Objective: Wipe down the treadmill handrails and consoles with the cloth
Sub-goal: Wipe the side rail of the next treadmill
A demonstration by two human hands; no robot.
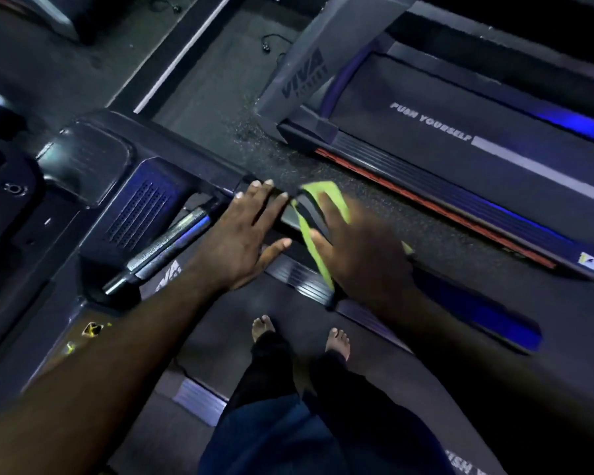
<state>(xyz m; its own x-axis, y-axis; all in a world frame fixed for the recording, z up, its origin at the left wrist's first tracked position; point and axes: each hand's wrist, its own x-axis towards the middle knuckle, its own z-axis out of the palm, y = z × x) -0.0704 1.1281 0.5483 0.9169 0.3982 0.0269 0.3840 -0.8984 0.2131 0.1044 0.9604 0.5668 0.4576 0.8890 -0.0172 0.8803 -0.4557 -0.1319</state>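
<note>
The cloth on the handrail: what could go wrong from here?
1. The cloth hangs in loose strips off the handrail; it may slip from the blurred right hand.
2. The bare feet stand on the treadmill belt; a slip seems possible if the left hand lifts.

The room is dim. Blue light glows along the far treadmill [570, 121] and shines off the metal grip bar [172, 241]. The right hand [360, 255] and the green cloth [323, 214] are smeared with blur. The corners go black. Straight lines bend near the edges.
</note>
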